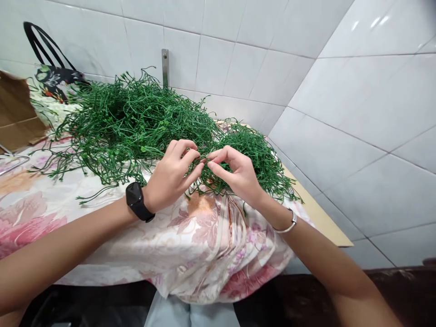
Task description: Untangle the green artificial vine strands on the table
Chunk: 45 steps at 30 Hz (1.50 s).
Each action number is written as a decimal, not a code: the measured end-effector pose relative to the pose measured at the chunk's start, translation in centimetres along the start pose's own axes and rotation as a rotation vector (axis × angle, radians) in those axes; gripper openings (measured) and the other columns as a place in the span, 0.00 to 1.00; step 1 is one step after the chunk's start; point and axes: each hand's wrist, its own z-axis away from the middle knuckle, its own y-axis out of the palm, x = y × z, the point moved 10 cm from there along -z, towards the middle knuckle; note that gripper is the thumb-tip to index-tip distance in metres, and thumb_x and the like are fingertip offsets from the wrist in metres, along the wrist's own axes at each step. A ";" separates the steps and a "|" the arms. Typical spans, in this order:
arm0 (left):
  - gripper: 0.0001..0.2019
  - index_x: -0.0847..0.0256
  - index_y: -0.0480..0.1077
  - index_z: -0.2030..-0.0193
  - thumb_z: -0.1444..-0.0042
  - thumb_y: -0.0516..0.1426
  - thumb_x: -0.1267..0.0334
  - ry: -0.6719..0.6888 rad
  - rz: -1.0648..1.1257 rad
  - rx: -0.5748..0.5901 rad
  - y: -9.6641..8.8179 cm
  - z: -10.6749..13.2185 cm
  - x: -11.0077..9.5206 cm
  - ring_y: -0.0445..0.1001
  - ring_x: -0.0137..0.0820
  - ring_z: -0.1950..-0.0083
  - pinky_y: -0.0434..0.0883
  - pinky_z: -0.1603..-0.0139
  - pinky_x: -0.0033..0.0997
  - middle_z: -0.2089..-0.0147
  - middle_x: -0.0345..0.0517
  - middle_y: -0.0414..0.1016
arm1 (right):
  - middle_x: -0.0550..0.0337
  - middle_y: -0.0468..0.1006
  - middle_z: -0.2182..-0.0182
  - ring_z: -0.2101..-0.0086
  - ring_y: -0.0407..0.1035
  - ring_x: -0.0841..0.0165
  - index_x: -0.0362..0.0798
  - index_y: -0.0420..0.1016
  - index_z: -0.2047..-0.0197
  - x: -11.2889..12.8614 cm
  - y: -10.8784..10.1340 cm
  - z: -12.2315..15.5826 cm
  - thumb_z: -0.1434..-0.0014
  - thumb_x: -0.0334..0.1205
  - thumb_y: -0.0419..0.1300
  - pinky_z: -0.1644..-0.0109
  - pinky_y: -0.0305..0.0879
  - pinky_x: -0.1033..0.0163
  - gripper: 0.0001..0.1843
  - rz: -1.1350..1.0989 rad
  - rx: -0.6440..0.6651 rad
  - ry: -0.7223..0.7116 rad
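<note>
My left hand, with a black watch on its wrist, has thumb and fingers drawn together in a pinch. Opposite it my right hand, wearing a silver bangle, pinches too, and the fingertips of both hands nearly meet. Between them is a thin green plastic stem, mostly hidden by the fingers. Just behind the hands, a large tangled heap of green plastic stems with small forked tips spreads to the left. A smaller heap of the same stems lies beyond and beside my right hand.
A floral cloth covers the table and bunches at the front edge. A bare board edge shows at right. Farther left are a cardboard box, a patterned bag and white pieces. Tiled walls close the back and right.
</note>
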 end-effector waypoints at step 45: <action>0.11 0.64 0.66 0.73 0.45 0.51 0.60 -0.457 0.911 0.127 2.6 0.0 3.9 0.63 0.24 0.69 0.60 0.67 0.25 0.72 0.40 0.67 | 0.59 0.72 0.64 0.58 0.63 0.69 0.47 0.68 0.68 3.2 -1.1 -0.1 0.38 0.40 0.45 0.51 0.47 0.59 0.13 0.691 -0.069 -0.227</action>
